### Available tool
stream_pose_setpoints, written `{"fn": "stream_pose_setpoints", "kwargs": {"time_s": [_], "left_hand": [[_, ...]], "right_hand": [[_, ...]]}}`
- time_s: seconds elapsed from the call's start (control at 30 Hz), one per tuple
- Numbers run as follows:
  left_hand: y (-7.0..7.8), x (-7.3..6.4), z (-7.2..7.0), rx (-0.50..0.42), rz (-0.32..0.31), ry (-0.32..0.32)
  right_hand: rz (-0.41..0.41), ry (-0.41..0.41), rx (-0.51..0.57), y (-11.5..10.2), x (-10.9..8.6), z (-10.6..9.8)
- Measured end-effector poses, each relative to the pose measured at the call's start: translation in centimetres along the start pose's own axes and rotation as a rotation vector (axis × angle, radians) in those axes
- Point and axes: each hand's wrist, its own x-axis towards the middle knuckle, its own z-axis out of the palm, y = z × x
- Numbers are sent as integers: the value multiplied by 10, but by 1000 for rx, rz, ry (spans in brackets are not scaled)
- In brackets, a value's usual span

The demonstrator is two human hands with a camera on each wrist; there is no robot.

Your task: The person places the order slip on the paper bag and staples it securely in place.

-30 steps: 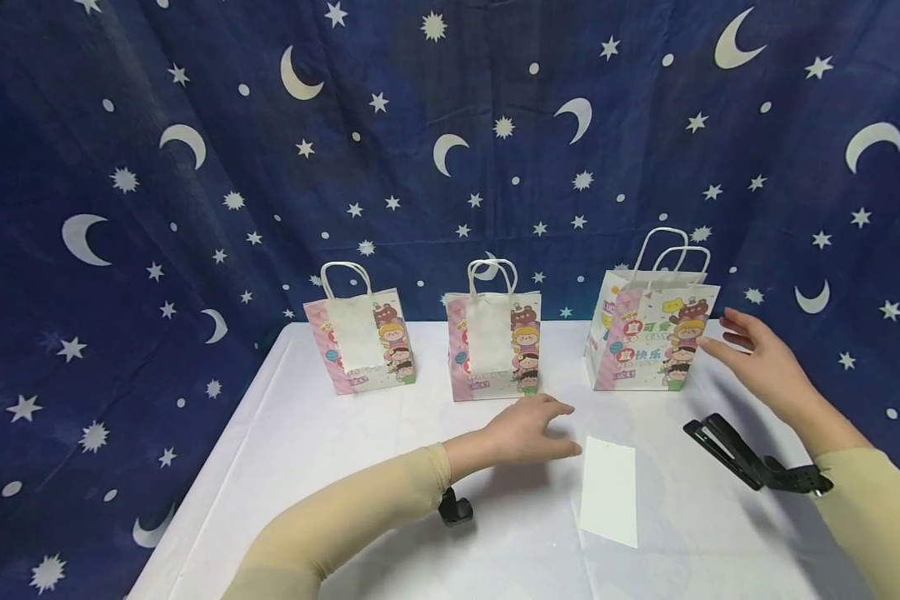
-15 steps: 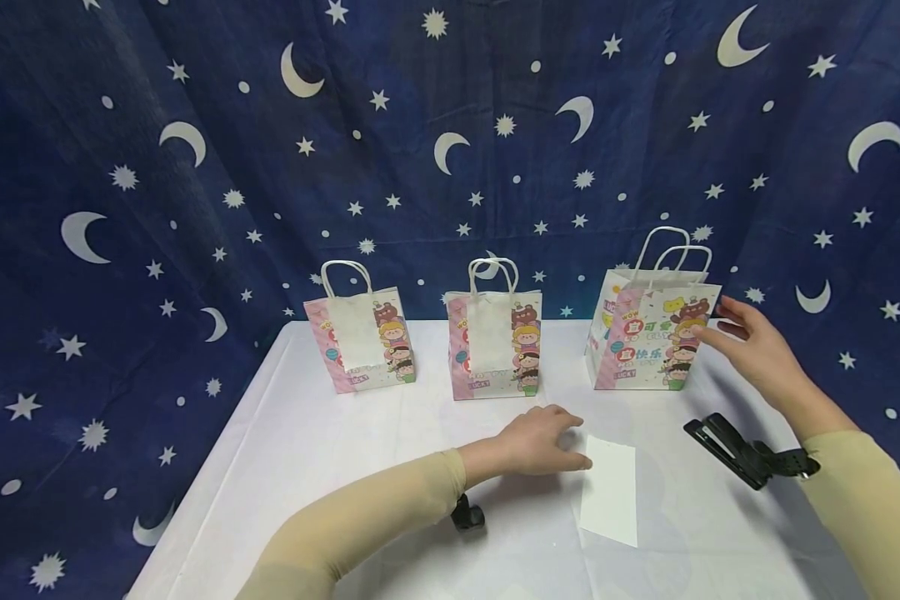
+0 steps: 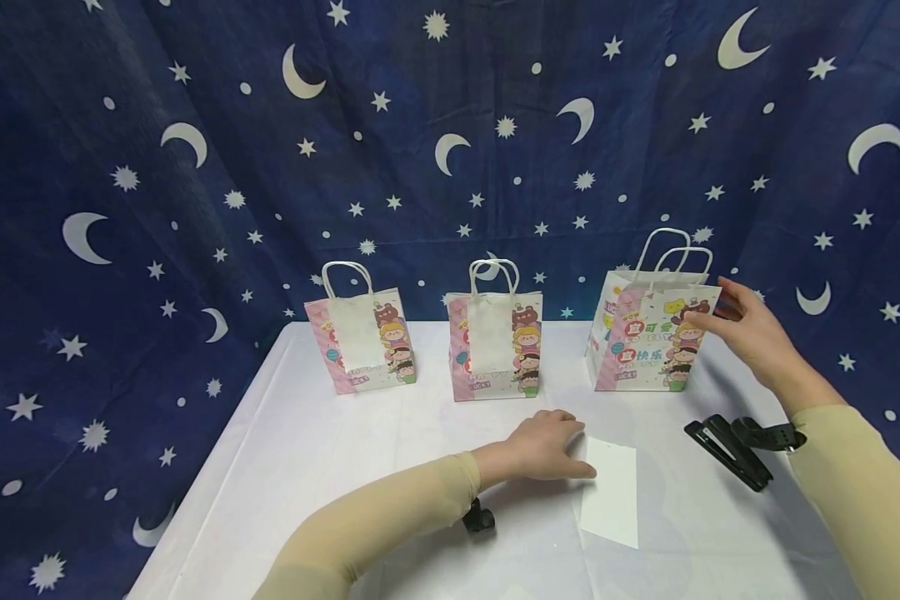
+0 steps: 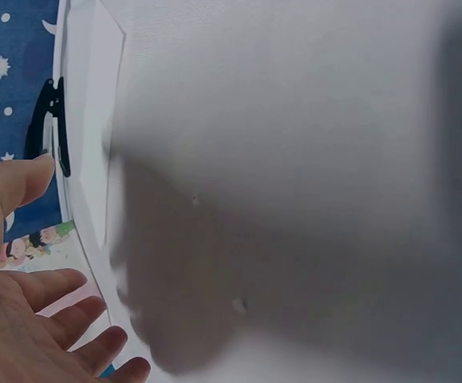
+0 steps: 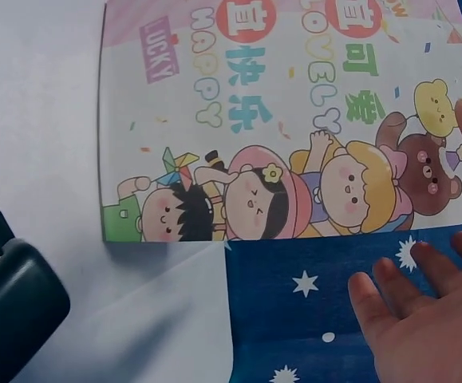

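Observation:
A paper gift bag with cartoon figures and upright white handles stands at the back right. My right hand is at its right edge, thumb over the front and fingers beyond the side. In the right wrist view, those fingers are spread apart below the bag's printed front. On the white tablecloth lies a blank white card. Over its left edge reaches my left hand, thumb and fingers apart, holding nothing. A black stapler lies to the card's right, below my right forearm.
Two similar bags, a left bag and a middle bag, stand along the back, each with a white card on its front. A dark blue curtain with moons and stars hangs behind the table.
My left hand has moved right until its thumb overlaps the card. My right hand has shifted up and left, its thumb now in front of the right bag. Bags, card and stapler look unmoved.

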Motion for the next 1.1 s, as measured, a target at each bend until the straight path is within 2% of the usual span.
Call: {"fn": "stream_pose_setpoints", "kwargs": {"time_s": [0.3,0.63,0.83,1.1], "left_hand": [[7,8,10,112,-13,-1],[14,7,17,234,-33,19],[15,6,17,245,-20,22],[14,4,17,197,-22,30]], "right_hand": [[18,-19,42,-5,9,3],[31,-4,70,-4,12,4],[31,-3,98,-4,12,3],[15,-9,111,-2,15,3]]}}
